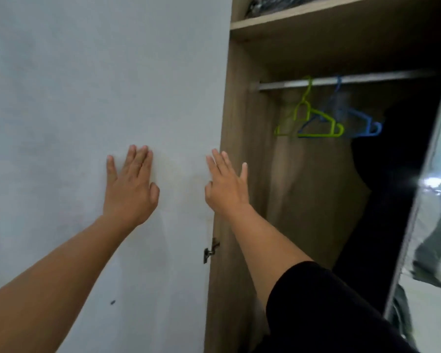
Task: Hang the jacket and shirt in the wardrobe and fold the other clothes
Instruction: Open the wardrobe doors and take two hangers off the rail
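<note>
The wooden wardrobe (pixel 242 123) stands open on the right. A metal rail (pixel 367 79) runs across it, carrying a green hanger (pixel 313 123) and a blue hanger (pixel 362 126), both bare. My left hand (pixel 131 186) lies flat with straight fingers against the white door panel (pixel 99 85). My right hand (pixel 225 183) reaches up with fingers straight, beside the panel's right edge and in front of the wardrobe's side wall. Neither hand holds anything. No jacket or shirt shows.
A shelf (pixel 316 19) above the rail holds dark folded items. A hinge (pixel 210 250) sits on the door edge. A mirrored door (pixel 433 200) stands at the far right, reflecting a person's legs. The wardrobe's right inside is dark.
</note>
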Tool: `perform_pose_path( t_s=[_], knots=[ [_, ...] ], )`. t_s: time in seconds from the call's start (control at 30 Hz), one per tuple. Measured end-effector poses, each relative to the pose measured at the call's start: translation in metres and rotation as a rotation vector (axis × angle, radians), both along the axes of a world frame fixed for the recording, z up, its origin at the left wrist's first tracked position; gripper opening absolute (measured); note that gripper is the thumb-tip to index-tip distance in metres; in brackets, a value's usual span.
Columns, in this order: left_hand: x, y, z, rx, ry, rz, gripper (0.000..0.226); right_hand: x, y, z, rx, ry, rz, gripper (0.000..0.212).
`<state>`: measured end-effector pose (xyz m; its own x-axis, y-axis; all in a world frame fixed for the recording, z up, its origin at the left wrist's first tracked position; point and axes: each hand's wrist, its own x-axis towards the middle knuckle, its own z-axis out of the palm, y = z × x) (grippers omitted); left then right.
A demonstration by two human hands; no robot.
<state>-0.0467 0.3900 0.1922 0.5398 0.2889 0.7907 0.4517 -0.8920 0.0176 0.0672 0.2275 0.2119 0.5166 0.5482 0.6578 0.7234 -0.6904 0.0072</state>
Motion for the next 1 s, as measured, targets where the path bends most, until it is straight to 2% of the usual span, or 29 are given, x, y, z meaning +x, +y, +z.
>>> perform_pose_path(
  t_s=[0.2, 0.37, 0.67, 0.8, 1.0],
  knots=[
    [0.073, -0.051, 0.056, 0.0, 0.076, -0.145, 0.064, 0.034, -0.08, 0.05, 0.101, -0.077, -0.217, 0.064],
    [0.128, -0.098, 0.088, 0.052, 0.04, -0.302, 0.062, 0.067, -0.128, 0.089, 0.114, -0.141, -0.363, 0.062],
    [0.228, -0.171, 0.139, 0.023, 0.045, -0.585, 0.056, 0.135, -0.179, 0.167, 0.223, -0.217, -0.46, 0.054],
    [0.266, -0.196, 0.151, -0.042, 0.017, -0.653, 0.053, 0.159, -0.192, 0.18, 0.229, -0.246, -0.512, 0.049],
    [0.302, -0.228, 0.165, -0.105, 0.069, -0.684, 0.047, 0.178, -0.204, 0.181, 0.222, -0.145, -0.648, 0.042]
  ],
)
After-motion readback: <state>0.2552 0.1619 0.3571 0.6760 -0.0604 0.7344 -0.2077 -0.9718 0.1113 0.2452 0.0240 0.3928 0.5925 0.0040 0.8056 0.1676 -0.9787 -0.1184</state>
